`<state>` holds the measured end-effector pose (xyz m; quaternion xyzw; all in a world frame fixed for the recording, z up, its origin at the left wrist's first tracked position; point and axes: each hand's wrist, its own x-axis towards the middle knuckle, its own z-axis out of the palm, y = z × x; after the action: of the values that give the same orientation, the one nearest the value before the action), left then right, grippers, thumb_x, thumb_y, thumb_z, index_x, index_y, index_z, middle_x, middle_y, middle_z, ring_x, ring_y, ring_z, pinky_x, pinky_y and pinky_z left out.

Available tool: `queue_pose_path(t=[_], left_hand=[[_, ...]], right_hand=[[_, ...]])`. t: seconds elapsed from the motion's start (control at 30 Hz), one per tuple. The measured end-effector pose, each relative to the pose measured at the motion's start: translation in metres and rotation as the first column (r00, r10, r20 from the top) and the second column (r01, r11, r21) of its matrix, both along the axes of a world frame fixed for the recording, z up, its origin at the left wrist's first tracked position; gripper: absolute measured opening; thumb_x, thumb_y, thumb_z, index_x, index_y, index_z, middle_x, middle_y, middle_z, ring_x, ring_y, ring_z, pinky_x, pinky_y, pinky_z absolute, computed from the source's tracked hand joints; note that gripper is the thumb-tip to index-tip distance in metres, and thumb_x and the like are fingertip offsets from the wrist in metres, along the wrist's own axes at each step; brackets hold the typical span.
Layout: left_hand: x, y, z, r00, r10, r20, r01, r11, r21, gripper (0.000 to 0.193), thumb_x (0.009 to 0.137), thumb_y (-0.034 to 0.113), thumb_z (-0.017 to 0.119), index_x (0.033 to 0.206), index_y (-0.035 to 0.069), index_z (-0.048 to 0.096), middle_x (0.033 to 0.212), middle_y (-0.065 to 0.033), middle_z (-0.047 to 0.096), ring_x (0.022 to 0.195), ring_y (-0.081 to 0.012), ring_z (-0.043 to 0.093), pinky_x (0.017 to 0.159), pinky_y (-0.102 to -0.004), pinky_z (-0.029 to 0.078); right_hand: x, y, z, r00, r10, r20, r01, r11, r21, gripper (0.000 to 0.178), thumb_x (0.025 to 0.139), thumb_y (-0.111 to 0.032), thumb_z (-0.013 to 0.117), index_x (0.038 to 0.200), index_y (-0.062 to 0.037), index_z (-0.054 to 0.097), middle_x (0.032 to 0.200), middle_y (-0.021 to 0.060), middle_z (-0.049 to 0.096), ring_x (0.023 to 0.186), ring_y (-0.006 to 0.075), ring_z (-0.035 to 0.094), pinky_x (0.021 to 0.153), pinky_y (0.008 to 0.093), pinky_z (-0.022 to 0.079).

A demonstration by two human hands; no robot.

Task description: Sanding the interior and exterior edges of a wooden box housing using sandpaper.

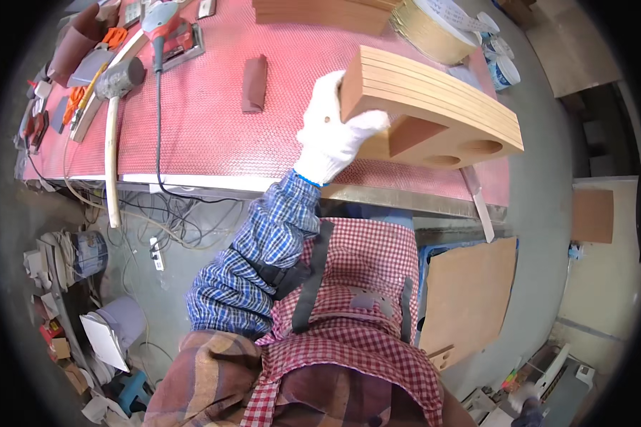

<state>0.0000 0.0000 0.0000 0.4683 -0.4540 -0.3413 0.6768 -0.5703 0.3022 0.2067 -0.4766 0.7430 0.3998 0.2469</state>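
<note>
My left hand (329,132), in a white glove, grips the left end of a wooden block (441,96). Its fingers go over the far side and its thumb lies across the near side. The block is pale, striped wood with round holes and a squared recess. It sits over the red mat (214,135) at the table's right end. A flat pale strip (479,206) juts past the table edge below it. Far to the lower right, my right hand (525,395) shows as a whitish blur above a dark sleeve, beside things on the floor; its fingers are smeared.
A rubber mallet (120,78), a corded sander (171,35) and a brown sandpaper piece (254,84) lie on the table. Another wooden piece (327,14) and a large spool (434,28) stand at the back. Cables (178,220) hang below; a brown board (470,299) leans nearby.
</note>
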Motion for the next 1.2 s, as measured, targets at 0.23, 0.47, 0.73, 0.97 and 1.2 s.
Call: queue_pose_path(t=[0.23,0.47,0.73,0.97,1.2], left_hand=[[-0.004,-0.001,-0.017,0.998,0.015,0.063,-0.011,0.998,-0.063,0.074,0.071,0.030,0.078,0.130,0.003,0.043,0.116,-0.0137,0.056,0.108,-0.0224,0.056,0.095,-0.0374,0.046],[-0.011,-0.009,-0.016,1.000,-0.015,0.014,0.016,0.996,-0.087,0.097,0.063,0.059,0.083,0.131,0.001,0.045,0.117,-0.0156,0.058,0.110,-0.0236,0.056,0.095,-0.0368,0.046],[-0.011,-0.012,-0.012,0.998,-0.049,-0.038,0.050,0.998,0.025,0.107,0.060,0.065,0.082,0.133,-0.001,0.041,0.116,-0.0137,0.059,0.106,-0.0220,0.057,0.094,-0.0359,0.047],[-0.002,0.001,-0.010,0.997,-0.047,-0.069,0.045,0.999,-0.028,0.095,0.069,0.063,0.077,0.131,-0.001,0.044,0.107,-0.0106,0.058,0.094,-0.0153,0.055,0.081,-0.0307,0.049],[-0.006,-0.003,-0.006,0.997,-0.011,-0.070,0.011,1.000,0.000,0.084,0.075,0.056,0.076,0.130,0.001,0.045,0.115,-0.0145,0.059,0.105,-0.0222,0.057,0.091,-0.0354,0.049]], right_hand=[[0.355,-0.191,-0.089,0.111,0.742,0.661,-0.166,0.669,-0.724,0.017,0.082,-0.013,0.072,0.098,-0.0065,0.071,0.087,0.0086,0.069,0.082,0.0239,0.068,0.073,0.0328,0.053],[0.613,-0.285,-0.160,0.366,0.894,0.258,-0.171,0.336,-0.926,0.075,0.081,-0.037,0.070,0.141,-0.0047,0.038,0.145,0.0213,0.038,0.129,0.0354,0.045,0.104,0.0447,0.041],[0.643,-0.349,-0.194,0.657,0.648,0.385,-0.117,0.592,-0.797,0.048,0.084,-0.020,0.065,0.127,-0.0046,0.049,0.123,0.0179,0.054,0.110,0.0332,0.059,0.090,0.0473,0.052],[0.537,-0.236,-0.131,0.034,0.909,0.415,0.362,0.376,-0.853,0.050,0.083,0.003,0.052,0.131,-0.0119,0.050,0.109,0.0182,0.057,0.093,0.0325,0.062,0.083,0.0381,0.052],[0.398,-0.185,-0.175,0.150,0.514,0.844,0.699,0.549,-0.459,0.044,0.083,0.005,0.054,0.127,-0.0005,0.054,0.124,0.0168,0.058,0.111,0.0267,0.060,0.093,0.0329,0.049]])
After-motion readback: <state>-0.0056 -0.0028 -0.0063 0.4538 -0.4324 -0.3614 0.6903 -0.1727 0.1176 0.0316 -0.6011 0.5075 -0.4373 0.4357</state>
